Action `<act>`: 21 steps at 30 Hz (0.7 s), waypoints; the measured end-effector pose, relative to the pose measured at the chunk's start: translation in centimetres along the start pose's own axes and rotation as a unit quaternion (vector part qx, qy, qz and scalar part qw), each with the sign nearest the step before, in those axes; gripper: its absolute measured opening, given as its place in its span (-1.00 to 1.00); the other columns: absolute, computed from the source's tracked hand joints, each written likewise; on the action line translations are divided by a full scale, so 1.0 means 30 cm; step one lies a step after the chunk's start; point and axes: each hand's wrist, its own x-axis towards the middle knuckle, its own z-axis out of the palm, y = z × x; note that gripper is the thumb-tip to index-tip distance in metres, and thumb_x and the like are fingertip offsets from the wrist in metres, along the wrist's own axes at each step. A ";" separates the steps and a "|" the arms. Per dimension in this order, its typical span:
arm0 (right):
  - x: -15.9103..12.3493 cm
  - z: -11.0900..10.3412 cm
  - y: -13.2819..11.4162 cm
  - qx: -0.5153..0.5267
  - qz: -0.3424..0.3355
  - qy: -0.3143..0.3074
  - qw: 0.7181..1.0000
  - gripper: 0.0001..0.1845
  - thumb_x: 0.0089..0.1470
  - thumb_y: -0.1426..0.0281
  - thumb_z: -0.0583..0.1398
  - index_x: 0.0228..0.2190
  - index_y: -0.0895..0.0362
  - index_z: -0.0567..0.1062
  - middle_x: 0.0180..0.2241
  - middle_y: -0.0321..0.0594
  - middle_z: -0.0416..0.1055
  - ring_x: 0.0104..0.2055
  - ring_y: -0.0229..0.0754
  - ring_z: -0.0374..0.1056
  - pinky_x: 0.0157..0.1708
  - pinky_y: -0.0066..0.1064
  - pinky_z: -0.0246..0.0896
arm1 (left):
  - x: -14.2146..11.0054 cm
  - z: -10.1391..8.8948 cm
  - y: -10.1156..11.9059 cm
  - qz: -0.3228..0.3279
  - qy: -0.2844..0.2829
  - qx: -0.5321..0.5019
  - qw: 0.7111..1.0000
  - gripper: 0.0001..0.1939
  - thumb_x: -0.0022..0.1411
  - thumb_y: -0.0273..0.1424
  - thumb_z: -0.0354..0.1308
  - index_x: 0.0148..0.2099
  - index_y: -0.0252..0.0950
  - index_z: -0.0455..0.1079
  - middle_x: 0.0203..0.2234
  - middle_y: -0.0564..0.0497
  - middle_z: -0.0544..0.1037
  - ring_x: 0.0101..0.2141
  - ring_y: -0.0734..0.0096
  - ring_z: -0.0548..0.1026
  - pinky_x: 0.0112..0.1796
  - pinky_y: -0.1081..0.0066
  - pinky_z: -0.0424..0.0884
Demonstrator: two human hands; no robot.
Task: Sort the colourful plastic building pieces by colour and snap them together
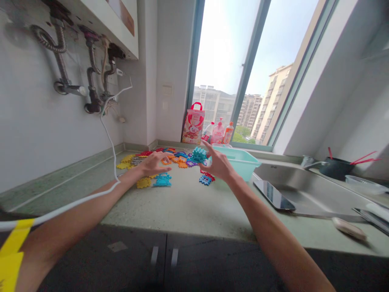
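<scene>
My right hand [219,163] holds a teal cube built of notched interlocking pieces [199,155], with the thumb at its lower edge and the index finger stretched up past it. To the left, my left hand [153,163] is open, its fingers apart and slightly curled, over the loose pieces. Close beneath it lie a light blue piece [163,180] and a yellow piece [144,183]. Orange pieces [182,162] are spread between the hands. A blue piece [205,180] and red pieces lie below my right hand.
Behind my right hand stands a mint plastic basin [243,162], beside the steel sink [282,178]. A phone [273,195] rests at the sink's edge. A white cable [111,142] crosses in front of my left arm. Bottles [218,132] and a pink bag [193,125] stand by the window.
</scene>
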 end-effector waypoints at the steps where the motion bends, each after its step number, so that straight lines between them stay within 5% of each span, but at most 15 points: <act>1: 0.006 -0.026 0.024 -0.018 0.008 0.025 0.999 0.06 0.08 0.25 0.39 0.47 0.04 0.07 -0.16 -0.16 0.59 -0.18 0.02 0.53 -0.11 -0.23 0.42 | -0.004 0.002 -0.010 -0.010 -0.013 0.010 1.000 -0.35 0.29 -0.02 0.27 0.28 -0.29 0.38 -0.10 -0.07 0.67 -0.05 0.13 0.58 0.09 0.19 0.34; 5: 0.010 -0.108 0.136 -0.084 0.073 0.086 0.990 0.02 0.11 0.17 0.36 0.46 0.11 0.09 -0.16 -0.11 0.61 -0.17 0.10 0.55 -0.13 -0.17 0.45 | -0.012 0.017 -0.033 -0.043 -0.044 0.026 0.998 -0.33 0.28 0.02 0.26 0.29 -0.26 0.39 -0.08 -0.05 0.68 0.00 0.11 0.58 0.10 0.19 0.35; 13: -0.031 -0.197 0.293 -0.208 0.222 0.066 0.950 0.02 0.13 0.12 0.38 0.43 0.19 0.12 -0.09 0.05 0.62 -0.03 0.30 0.51 -0.02 0.02 0.40 | -0.006 0.007 -0.042 -0.065 -0.047 0.067 0.995 -0.37 0.39 0.07 0.07 0.30 -0.20 0.42 -0.10 -0.06 0.70 0.00 0.10 0.58 0.10 0.20 0.36; 17: -0.021 -0.194 0.275 -0.213 0.167 0.125 0.954 -0.18 0.24 0.16 0.28 0.40 0.17 0.20 -0.03 0.04 0.60 0.05 0.29 0.45 0.08 0.09 0.30 | -0.002 -0.005 -0.080 -0.090 -0.020 0.134 0.987 -0.46 0.49 -0.04 -0.12 0.14 -0.18 0.56 -0.12 -0.09 0.70 -0.05 0.12 0.59 0.02 0.22 0.39; 21: -0.001 -0.135 0.197 -0.160 0.068 0.142 0.974 -0.41 0.28 0.29 0.21 0.30 0.14 0.37 -0.04 -0.03 0.60 0.05 0.21 0.42 0.15 0.08 0.26 | -0.006 -0.024 -0.128 -0.072 -0.018 0.198 0.977 -0.58 0.42 -0.16 -0.03 -0.08 -0.17 0.64 -0.12 -0.07 0.71 -0.07 0.11 0.58 0.01 0.20 0.40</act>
